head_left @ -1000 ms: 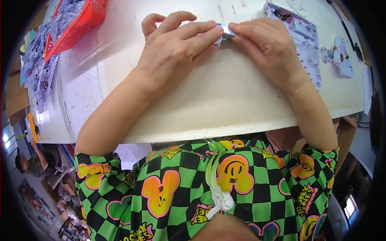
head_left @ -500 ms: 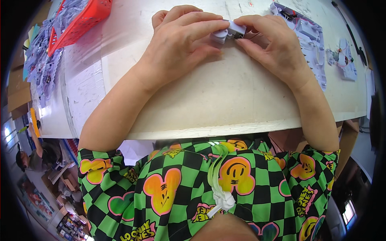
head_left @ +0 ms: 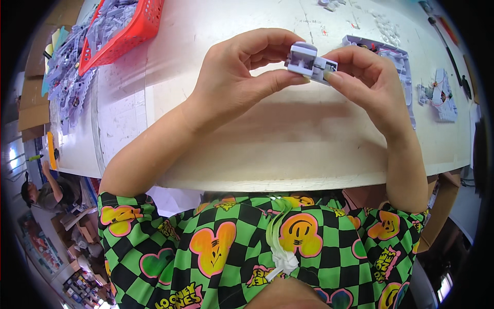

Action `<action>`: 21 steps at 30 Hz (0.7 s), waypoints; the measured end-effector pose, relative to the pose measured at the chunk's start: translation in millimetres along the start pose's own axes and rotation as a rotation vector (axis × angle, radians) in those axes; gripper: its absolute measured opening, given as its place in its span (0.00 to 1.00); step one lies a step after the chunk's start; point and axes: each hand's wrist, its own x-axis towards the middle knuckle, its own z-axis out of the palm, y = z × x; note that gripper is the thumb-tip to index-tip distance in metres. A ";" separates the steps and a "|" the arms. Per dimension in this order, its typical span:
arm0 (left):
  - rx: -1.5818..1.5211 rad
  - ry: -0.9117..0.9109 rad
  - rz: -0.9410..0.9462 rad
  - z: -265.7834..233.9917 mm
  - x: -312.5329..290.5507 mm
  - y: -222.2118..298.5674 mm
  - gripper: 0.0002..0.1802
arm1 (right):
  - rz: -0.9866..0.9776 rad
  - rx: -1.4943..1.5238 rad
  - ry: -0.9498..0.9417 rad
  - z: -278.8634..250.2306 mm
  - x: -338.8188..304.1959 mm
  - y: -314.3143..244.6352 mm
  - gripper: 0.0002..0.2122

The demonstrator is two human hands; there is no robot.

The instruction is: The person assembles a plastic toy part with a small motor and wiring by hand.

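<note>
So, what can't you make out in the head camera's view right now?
All in the head view:
Pale plastic part: its far side faces away, and fingers cover some edges.
Left hand: some fingertips are hidden behind the part.
Large pale housing: partly blocked by the right hand.
Red basket: cut off by the top edge.
Wired piece at far right: wiring too small to trace.

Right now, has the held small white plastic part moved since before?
Yes, the small white plastic part shifted right, nearer the pale-lilac plastic casing.
</note>
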 end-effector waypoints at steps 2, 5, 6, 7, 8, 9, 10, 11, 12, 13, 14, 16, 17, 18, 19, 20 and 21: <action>-0.020 0.007 0.112 1.3 -0.6 0.0 0.25 | -0.008 -0.039 -0.082 -4.2 -1.5 -3.2 0.16; 0.055 0.005 0.134 2.8 0.1 2.6 0.25 | -0.295 -0.327 -0.004 -1.8 -5.7 -1.9 0.17; 0.045 -0.021 0.132 2.0 -1.5 3.7 0.25 | -0.302 -0.390 0.020 0.9 -7.8 -2.8 0.18; 0.041 -0.024 0.125 1.2 -3.3 2.6 0.25 | -0.294 -0.386 0.020 3.6 -8.1 -4.1 0.18; 0.031 -0.016 0.144 0.6 -5.9 0.2 0.26 | -0.306 -0.399 0.027 6.7 -8.0 -5.4 0.17; 0.019 -0.008 0.167 1.2 -6.4 -2.6 0.26 | -0.318 -0.417 0.034 7.6 -8.2 -5.0 0.16; 0.010 -0.008 0.163 2.1 -7.9 -2.2 0.26 | -0.309 -0.419 0.031 8.3 -9.5 -4.3 0.16; 0.030 -0.008 0.142 3.7 -10.0 1.1 0.27 | -0.303 -0.445 0.024 9.1 -11.6 -3.9 0.17; 0.053 -0.006 0.119 4.1 -11.7 1.9 0.27 | -0.298 -0.469 0.014 9.8 -12.5 -2.8 0.17; 0.046 -0.004 0.114 3.1 -12.2 -0.5 0.27 | -0.292 -0.469 0.009 9.8 -12.9 -1.6 0.17; 0.054 -0.036 0.133 1.7 -12.4 -3.3 0.28 | -0.340 -0.517 0.009 9.1 -13.3 -0.3 0.18; 0.062 -0.060 0.147 -0.1 -14.0 -5.5 0.28 | -0.390 -0.563 0.002 8.4 -12.4 1.7 0.19; 0.062 -0.064 0.165 -0.5 -14.2 -4.6 0.28 | -0.411 -0.570 -0.002 7.8 -11.7 2.2 0.19; 0.058 -0.069 0.184 0.0 -14.5 -4.3 0.28 | -0.429 -0.579 -0.005 7.5 -12.2 2.7 0.19; 0.052 -0.066 0.180 -0.3 -14.8 -4.6 0.28 | -0.423 -0.580 -0.011 7.8 -12.7 2.9 0.19; 0.072 -0.074 0.198 -1.2 -15.0 -4.7 0.27 | -0.431 -0.582 -0.005 8.1 -13.2 2.9 0.19; 0.092 -0.082 0.216 -1.4 -15.3 -5.6 0.27 | -0.440 -0.585 0.002 8.2 -13.9 3.4 0.18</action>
